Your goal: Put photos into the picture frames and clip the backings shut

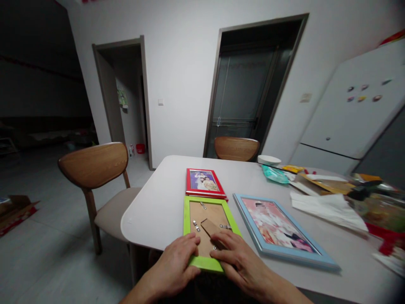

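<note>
A green picture frame [207, 264] lies face down at the near edge of the white table, its brown backboard showing. Metal turn clips [196, 226] and a brown stand leg [209, 228] are fixed to that board. My left hand [177, 259] grips the frame's lower left corner, fingertips on the backboard. On the lower right side, my right hand [238, 257] has its fingers bent over the board by the leg and a clip; its thumb is hard to make out. Touching the green frame's far end is a red picture frame [189, 182], photo up.
A light blue picture frame [249, 223] lies photo up to the right. Beyond it are white paper [329, 211], a teal packet [274, 174], a white bowl [268, 160] and mixed wrappings. Wooden chairs stand at the left [95, 164] and far side [236, 148].
</note>
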`<state>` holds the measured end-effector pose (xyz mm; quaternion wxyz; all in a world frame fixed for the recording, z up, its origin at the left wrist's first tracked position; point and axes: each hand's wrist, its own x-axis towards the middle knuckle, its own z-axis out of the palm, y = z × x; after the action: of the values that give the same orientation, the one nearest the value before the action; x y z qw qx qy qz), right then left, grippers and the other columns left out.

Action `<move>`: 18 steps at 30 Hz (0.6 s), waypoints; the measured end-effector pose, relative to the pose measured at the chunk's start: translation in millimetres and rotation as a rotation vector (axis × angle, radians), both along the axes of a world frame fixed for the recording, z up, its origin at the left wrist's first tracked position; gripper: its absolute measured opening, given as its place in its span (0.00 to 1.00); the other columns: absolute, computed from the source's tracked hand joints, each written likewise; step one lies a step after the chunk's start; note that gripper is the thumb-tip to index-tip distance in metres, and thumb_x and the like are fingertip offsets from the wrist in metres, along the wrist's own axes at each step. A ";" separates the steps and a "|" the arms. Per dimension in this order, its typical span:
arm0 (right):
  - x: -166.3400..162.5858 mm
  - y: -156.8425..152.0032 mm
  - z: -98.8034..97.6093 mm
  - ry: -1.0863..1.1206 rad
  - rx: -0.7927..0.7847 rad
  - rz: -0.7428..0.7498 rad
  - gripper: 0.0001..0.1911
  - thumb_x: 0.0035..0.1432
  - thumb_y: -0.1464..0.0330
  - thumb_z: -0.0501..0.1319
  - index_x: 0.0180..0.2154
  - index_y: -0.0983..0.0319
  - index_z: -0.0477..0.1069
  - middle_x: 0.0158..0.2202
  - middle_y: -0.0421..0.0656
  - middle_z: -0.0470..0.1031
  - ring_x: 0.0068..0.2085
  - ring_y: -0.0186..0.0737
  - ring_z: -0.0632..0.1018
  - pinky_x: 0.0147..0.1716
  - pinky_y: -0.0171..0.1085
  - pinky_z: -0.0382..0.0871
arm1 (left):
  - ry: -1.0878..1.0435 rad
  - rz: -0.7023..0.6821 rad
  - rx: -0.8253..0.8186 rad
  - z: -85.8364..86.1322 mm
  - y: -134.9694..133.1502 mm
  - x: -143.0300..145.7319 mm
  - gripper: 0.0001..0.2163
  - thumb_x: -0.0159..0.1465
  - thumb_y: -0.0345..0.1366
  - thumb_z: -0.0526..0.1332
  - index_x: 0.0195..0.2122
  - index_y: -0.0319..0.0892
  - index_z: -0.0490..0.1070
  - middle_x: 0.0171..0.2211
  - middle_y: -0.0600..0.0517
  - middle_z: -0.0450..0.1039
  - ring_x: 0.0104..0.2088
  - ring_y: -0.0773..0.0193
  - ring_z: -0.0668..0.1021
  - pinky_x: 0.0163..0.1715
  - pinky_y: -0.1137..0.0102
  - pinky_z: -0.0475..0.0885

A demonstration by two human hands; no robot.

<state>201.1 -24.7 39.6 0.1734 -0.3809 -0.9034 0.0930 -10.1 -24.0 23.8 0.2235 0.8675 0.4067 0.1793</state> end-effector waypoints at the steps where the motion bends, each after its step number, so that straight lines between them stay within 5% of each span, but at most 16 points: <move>1: 1.0 0.0 -1.4 -0.001 0.000 0.001 0.17 0.51 0.73 0.51 0.39 0.52 0.70 0.45 0.43 0.65 0.48 0.42 0.63 0.49 0.45 0.54 | 0.000 0.002 -0.001 0.1 0.2 -0.1 0.14 0.53 0.31 0.57 0.43 0.43 0.62 0.54 0.52 0.57 0.55 0.66 0.57 0.54 0.69 0.52; 6: 17.3 18.8 -16.2 0.076 0.012 -0.198 0.17 0.54 0.68 0.48 0.45 0.60 0.67 0.47 0.48 0.64 0.49 0.41 0.64 0.48 0.41 0.57 | 0.007 0.011 -0.002 -2.5 2.1 1.6 0.13 0.51 0.31 0.58 0.39 0.44 0.64 0.54 0.53 0.59 0.55 0.65 0.58 0.54 0.69 0.53; 10: 32.4 43.6 -25.0 0.066 0.028 -0.448 0.15 0.53 0.67 0.48 0.37 0.63 0.72 0.39 0.48 0.69 0.41 0.41 0.69 0.43 0.40 0.61 | -0.015 0.063 0.034 -11.7 3.3 5.0 0.17 0.50 0.34 0.60 0.41 0.42 0.63 0.52 0.50 0.61 0.54 0.63 0.60 0.53 0.69 0.54; 18: 24.8 59.4 -22.8 -0.024 0.037 -0.531 0.15 0.51 0.70 0.48 0.27 0.62 0.73 0.29 0.45 0.68 0.34 0.38 0.69 0.34 0.35 0.61 | -0.003 0.075 0.021 -12.7 4.1 6.8 0.16 0.50 0.35 0.61 0.41 0.43 0.64 0.53 0.50 0.60 0.54 0.61 0.59 0.53 0.66 0.54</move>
<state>226.0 34.7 16.8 0.1876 -0.6025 -0.7754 0.0231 -3.3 -19.8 11.1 0.2083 0.8536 0.4366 0.1931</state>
